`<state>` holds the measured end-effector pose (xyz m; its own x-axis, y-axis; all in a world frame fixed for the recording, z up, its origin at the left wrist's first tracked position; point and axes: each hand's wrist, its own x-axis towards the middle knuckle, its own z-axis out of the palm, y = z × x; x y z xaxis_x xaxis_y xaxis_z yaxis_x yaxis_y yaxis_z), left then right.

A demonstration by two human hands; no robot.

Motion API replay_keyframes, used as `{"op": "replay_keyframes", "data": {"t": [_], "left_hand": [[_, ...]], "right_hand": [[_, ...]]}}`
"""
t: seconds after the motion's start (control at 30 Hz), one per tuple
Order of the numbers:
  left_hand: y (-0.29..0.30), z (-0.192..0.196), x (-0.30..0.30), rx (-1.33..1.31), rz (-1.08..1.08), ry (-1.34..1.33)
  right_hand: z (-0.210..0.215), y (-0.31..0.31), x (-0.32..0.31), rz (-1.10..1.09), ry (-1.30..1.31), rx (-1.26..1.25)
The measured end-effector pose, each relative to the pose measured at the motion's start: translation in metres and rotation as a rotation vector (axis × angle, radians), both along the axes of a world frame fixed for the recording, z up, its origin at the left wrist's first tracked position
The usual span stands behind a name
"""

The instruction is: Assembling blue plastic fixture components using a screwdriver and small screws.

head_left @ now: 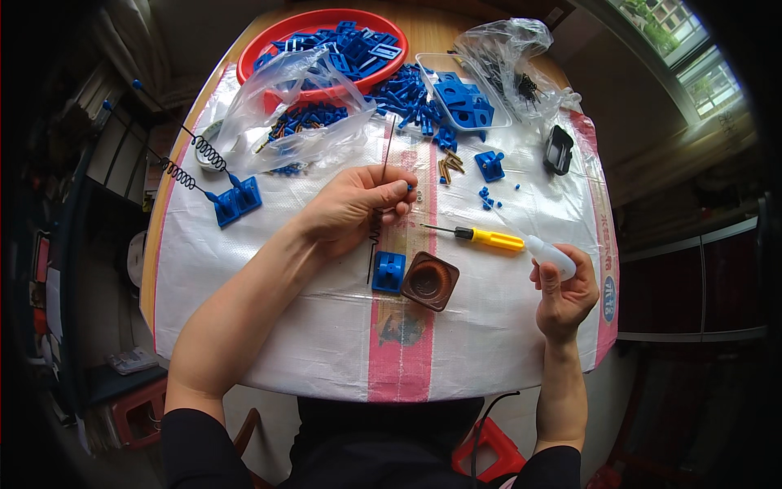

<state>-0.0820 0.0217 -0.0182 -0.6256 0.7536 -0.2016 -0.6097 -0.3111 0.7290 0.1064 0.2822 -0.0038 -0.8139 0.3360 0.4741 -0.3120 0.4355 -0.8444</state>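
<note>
My left hand [358, 204] is closed around a thin black wire with a coiled section [375, 232]; one straight end sticks up above the fingers. A tiny blue piece [410, 187] shows at its fingertips. In my right hand [568, 297] is a small white squeeze bottle [554, 259], its nozzle tilted up and left. Between the hands lies a yellow-handled screwdriver [497, 239]. Below my left hand sit a blue plastic base [388, 271] and a square brown dish [430, 281] with a round hollow.
A red basin [248, 61] of blue parts stands at the back beside a clear tub [505, 122] and plastic bags [513, 45]. Blue bases with coiled wires [237, 201] lie left. Brass pieces [450, 165], tiny blue bits [487, 198] and a black case [558, 151] are rightward.
</note>
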Motion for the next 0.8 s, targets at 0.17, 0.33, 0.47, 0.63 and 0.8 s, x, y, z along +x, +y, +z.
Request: {"op": "replay_keyframes", "data": {"t": [0.17,0.33,0.47,0.63,0.8], "left_hand": [[0.0011,-0.0015,-0.0006,-0.01,-0.016,0.024],[0.001,-0.0042,-0.001,0.0,-0.016,0.019],[0.0008,-0.0046,-0.0011,0.005,-0.007,0.003],[0.0013,-0.0026,-0.0002,-0.003,-0.006,0.006],[0.0024,-0.0016,-0.0002,-0.016,-0.009,0.006]], "right_hand": [[-0.0013,0.0008,0.0003,-0.003,-0.01,0.012],[-0.0021,0.001,-0.0008,-0.001,-0.009,0.037],[-0.0032,0.0012,-0.0009,-0.005,-0.008,0.047],[-0.0025,0.0002,-0.0013,-0.004,-0.004,0.037],[-0.0014,0.0001,-0.001,-0.01,-0.007,0.05]]}}
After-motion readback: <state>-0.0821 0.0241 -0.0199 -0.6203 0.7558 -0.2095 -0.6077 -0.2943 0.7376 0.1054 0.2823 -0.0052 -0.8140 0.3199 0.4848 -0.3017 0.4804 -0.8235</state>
